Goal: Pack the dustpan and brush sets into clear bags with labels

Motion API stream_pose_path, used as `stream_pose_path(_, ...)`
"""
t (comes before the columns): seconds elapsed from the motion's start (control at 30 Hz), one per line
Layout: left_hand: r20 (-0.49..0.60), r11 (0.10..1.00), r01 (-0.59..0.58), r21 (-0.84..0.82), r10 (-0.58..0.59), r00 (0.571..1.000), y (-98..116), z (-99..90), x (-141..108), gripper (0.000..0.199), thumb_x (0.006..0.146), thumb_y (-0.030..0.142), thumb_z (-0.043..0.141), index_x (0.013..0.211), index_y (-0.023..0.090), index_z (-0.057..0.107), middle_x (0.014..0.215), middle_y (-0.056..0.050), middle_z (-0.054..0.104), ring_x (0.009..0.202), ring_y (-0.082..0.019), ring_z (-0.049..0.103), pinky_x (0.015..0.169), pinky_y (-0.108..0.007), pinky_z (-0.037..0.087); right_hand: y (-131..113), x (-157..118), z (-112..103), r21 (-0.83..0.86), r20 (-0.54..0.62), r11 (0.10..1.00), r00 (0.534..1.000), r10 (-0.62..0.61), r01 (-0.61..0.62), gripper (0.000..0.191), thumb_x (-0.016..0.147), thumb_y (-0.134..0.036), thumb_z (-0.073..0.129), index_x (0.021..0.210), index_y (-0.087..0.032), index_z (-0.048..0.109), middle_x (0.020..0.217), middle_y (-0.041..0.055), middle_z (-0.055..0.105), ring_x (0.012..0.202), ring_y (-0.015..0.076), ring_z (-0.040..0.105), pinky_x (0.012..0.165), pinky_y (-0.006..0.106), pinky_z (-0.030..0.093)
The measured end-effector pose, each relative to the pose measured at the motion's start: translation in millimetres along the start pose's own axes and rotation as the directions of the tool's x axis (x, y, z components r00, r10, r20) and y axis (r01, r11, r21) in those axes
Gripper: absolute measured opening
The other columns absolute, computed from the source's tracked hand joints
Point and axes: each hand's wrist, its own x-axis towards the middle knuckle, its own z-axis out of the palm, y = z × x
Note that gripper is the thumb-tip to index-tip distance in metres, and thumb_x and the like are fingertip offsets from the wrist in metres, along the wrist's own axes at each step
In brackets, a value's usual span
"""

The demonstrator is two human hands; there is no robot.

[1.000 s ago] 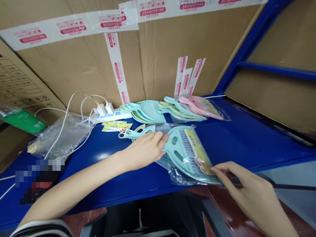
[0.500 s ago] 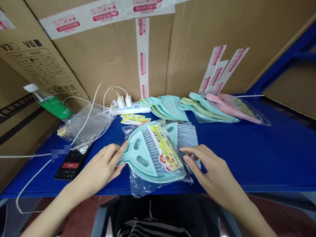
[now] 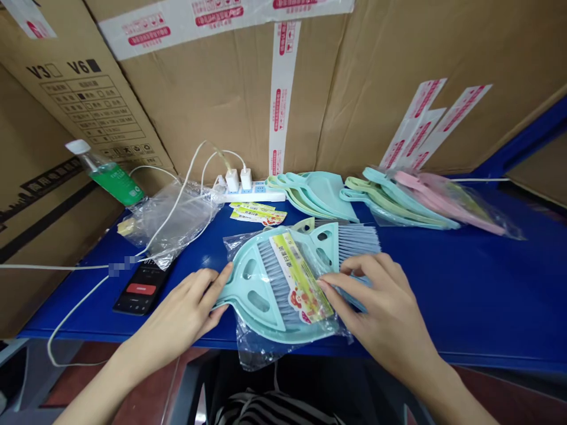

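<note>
A light-blue dustpan [image 3: 283, 337] lies in front of me with a matching hand brush [image 3: 266, 295] with grey-blue bristles nested on it. A clear plastic bag [image 3: 259, 354] surrounds the set, and a yellow-green label card [image 3: 301, 277] lies slanted over the bristles. My left hand [image 3: 190, 310] is closed around the handles at the left end. With thumb and index finger together, my right hand [image 3: 381, 301] pinches the bag film at the card's right edge. Under and behind the set, another light-blue brush [image 3: 358, 239] sticks out, partly covered by my right hand.
Behind are stacked dustpans [image 3: 323, 192] and bagged sets in blue, green and pink [image 3: 460, 203]. Several label cards [image 3: 257, 213] lie before a power strip [image 3: 266, 193]. At left are a phone [image 3: 139, 289], white cables, plastic bags [image 3: 172, 212] and a green-labelled bottle [image 3: 113, 180]. Cardboard boxes [image 3: 221, 106] wall the back.
My right thumb and index finger have come together at the card's edge. My left hand keeps its hold on the handles. The camera view has shifted, so the scene sits farther right.
</note>
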Motion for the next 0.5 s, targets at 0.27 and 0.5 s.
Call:
stream_pose_path(0.27,0.075,0.977,0.169,-0.13,-0.16,0.984,-7.1,-1.6,-22.6,0.054,0.096,0.026,0.035,0.15,0.023,0.03,0.098,-0.008,0.062,0.084,-0.02,0.064,0.08,-0.03,0.054,3.3,14.7,3.2,0.513,0.494,0.804,0.869,0.008,-0.299,0.034,0.097,-0.027,0.038,0.115,-0.027,0.067,0.086,0.0034,0.06,0.078,0.0168,0.06,0.07,0.031,0.05)
stream_pose_path(0.5,0.014,0.975,0.184,-0.124,-0.184,0.983,-8.4,-2.9,-38.2,0.058,0.097,0.026,0.036,0.153,0.027,0.019,0.098,-0.007,0.062,0.082,-0.018,0.065,0.077,-0.027,0.055,-13.4,28.5,15.3,0.49,0.597,0.777,0.802,0.032,-0.396,0.018,0.088,-0.023,0.052,0.105,-0.023,0.059,0.074,-0.0018,0.056,0.062,0.0142,0.053,0.059,0.028,0.048)
